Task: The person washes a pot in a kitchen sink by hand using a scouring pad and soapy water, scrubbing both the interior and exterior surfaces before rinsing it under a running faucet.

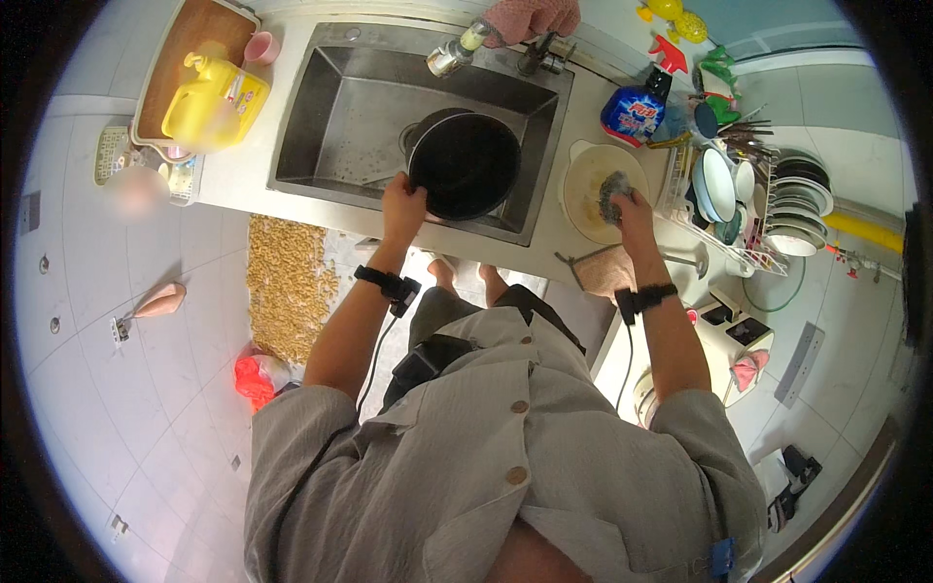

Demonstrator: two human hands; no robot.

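My left hand (404,208) grips the near-left rim of a black pot (466,166), which is tilted in the stainless steel sink (328,116). In my right hand (633,213) is a grey scouring pad (614,195), held over a cream-coloured bowl (583,171) on the counter to the right of the sink. Small brownish bits lie inside the bowl. The faucet head (446,60) hangs over the sink's far edge, with a pink cloth (532,18) beside it. A brown cloth (601,271) lies at the counter's front edge, by my right wrist.
Right of the bowl stand a blue spray bottle (633,109) and a dish rack (678,208) with bowls and plates. At the left are a yellow jug (211,102), a pink cup (262,48) and a brown-based tray (168,73). A tan textured mat (280,291) lies on the floor.
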